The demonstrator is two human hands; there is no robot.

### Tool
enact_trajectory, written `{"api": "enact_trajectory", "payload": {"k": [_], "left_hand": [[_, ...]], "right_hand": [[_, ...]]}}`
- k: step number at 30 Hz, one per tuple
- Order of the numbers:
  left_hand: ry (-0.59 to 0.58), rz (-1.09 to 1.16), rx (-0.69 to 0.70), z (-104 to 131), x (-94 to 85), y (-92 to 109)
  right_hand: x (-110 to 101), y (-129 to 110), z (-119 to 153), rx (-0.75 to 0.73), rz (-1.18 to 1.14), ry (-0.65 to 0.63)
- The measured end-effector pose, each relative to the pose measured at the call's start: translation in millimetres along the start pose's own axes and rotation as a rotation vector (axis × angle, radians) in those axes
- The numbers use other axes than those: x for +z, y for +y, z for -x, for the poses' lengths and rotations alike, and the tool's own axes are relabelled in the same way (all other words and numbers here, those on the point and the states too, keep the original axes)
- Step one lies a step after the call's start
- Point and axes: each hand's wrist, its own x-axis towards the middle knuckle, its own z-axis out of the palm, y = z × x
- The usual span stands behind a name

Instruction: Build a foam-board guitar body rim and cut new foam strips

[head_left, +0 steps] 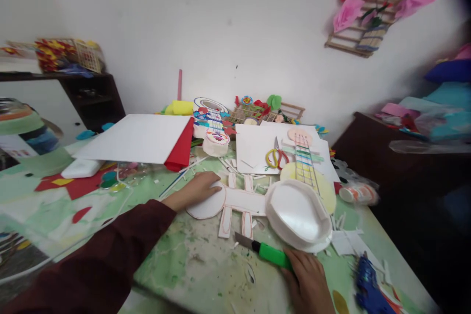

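Observation:
A white foam-board cutout shaped like a small guitar [245,200] lies flat on the table. It has a round left end, short side tabs and a raised-walled oval body on the right. My left hand [198,189] rests on the round end, fingers stretched over it. In my right hand [308,279] is a green utility knife [274,255], its blade out and pointing left, just below the tabs. Behind the cutout lies a coloured paper guitar [307,157] with drawn strings, next to scissors [277,157] with yellow and red handles.
A blue glue gun [370,284] lies at the right front. A decorated guitar model [213,125] stands at the back. On the left are a large white board [138,137] and red felt pieces [73,184]. White scraps and a cable [88,233] are spread over the table.

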Motion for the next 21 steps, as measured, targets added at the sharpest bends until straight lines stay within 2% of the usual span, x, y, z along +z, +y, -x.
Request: {"api": "enact_trajectory", "payload": {"k": [4,7,9,11,13,15,18,21], "left_hand": [[0.094,-0.001,0.035,-1,-11.3,-2],[0.295,-0.055,0.018,-2,-39.2,-11],[0.424,-0.134,-0.078,0,-61.2,-24],[0.485,-0.241,-0.252,5,-78.3,-39],[0.442,-0.33,-0.416,11,-86.1,-55],[0.358,-0.385,-0.505,18,-85.5,-67],[0.273,-0.422,-0.556,24,-78.0,-75],[0.26,-0.419,-0.564,25,-73.3,-75]], "right_hand": [[2,7,2,-0.064,0.025,-0.043],[3,10,1,-0.064,0.019,-0.043],[2,8,-1,-0.068,0.013,-0.017],[0,5,-5,-0.071,0.008,0.02],[-3,0,-9,-0.059,0.006,0.044],[-6,-3,-11,-0.043,0.0,0.043],[-5,-3,-9,-0.034,-0.015,0.023],[0,7,-1,-0.056,-0.015,-0.025]]}}
